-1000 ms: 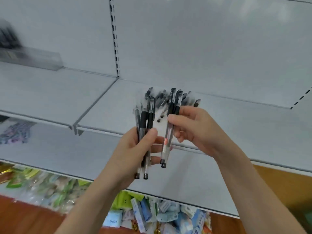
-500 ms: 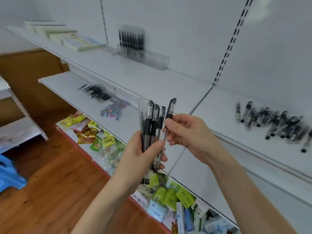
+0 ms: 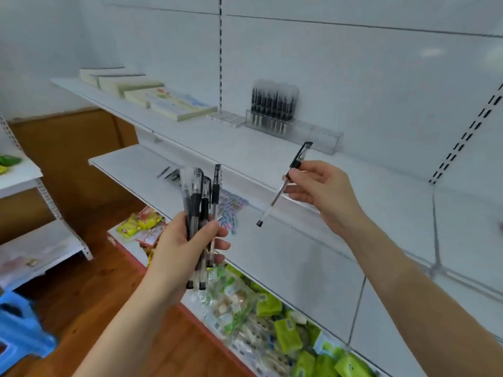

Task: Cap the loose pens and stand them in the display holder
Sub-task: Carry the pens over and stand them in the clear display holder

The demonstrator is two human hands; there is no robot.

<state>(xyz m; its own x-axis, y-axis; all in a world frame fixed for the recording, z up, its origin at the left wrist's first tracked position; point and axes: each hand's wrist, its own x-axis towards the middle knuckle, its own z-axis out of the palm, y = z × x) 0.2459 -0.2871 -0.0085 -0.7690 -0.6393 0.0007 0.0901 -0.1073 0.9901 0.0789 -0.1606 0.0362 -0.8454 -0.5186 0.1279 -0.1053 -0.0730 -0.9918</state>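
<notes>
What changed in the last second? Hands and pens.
The right hand pulled one capped pen out of the bundle and carried it up and right, toward the display holder. The left hand still grips the remaining pens upright; the holder sits unchanged on its shelf.

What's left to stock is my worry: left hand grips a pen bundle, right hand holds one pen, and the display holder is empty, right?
Not empty: the head view shows black pens standing in the left part of the display holder. The left hand grips the bundle, the right hand one pen.
</notes>
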